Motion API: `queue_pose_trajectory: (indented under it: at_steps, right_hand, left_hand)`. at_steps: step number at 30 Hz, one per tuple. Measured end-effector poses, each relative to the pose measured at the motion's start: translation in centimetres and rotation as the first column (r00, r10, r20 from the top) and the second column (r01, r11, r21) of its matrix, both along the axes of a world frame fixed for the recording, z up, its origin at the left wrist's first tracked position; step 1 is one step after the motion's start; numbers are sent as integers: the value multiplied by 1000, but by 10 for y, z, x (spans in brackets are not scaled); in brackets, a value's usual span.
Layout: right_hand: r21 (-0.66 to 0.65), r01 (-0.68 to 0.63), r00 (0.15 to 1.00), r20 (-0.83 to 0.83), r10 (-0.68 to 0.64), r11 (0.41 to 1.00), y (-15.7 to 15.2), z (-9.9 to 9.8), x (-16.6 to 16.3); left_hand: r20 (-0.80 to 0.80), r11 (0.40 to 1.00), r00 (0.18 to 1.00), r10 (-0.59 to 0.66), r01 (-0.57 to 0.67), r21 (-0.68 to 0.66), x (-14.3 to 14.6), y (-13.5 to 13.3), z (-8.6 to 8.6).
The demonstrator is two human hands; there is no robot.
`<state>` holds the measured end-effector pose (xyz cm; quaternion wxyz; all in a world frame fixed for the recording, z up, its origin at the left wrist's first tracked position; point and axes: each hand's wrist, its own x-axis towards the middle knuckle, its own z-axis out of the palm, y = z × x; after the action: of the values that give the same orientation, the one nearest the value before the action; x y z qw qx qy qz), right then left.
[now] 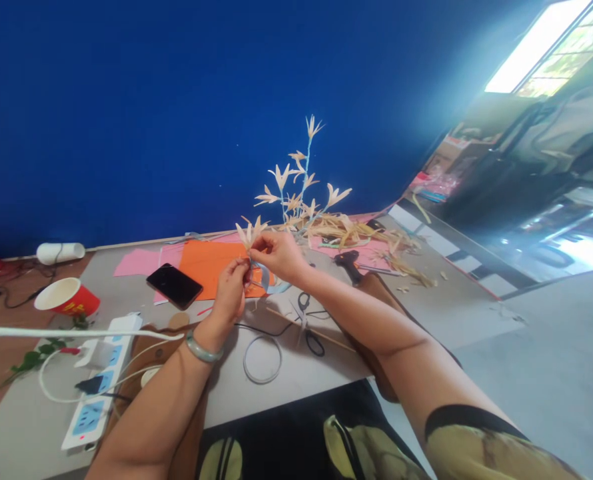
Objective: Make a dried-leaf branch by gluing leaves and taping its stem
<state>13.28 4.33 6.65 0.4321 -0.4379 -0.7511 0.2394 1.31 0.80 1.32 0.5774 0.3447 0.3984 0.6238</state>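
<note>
Left hand [233,288]: fingers closed about the base of a pale-petalled flower [250,230], the stem mostly hidden. Right hand [280,255]: thumb and forefinger pinched at the same base; whether the blue-grey tape [276,288] looped beneath is also gripped cannot be told. Orange sheet [209,257]: partly covered by the left hand. Scissors [304,319] and wire ring [262,382]: laid nearer the body on the bench [226,393]. Smartphone [174,285]: screen dark. Flowering branch [292,202]: upright behind the hands, its foot obscured. Glue gun [349,263]: set to the right, its lower end blurred. Window [536,40]: overexposed, cut off by the frame.
</note>
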Motion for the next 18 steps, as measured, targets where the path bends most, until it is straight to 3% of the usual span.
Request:
queue_pose_trajectory:
  at_steps: [9, 18]
  right_hand:
    - [22, 42, 999, 14, -43, 999, 4, -4, -4]
    - [68, 66, 997, -34, -64, 996, -10, -7, 0]
  left_hand:
    - [-115, 999, 993, -6, 11, 45, -2, -4, 3]
    - [-179, 995, 982, 65, -51, 82, -6, -5, 1]
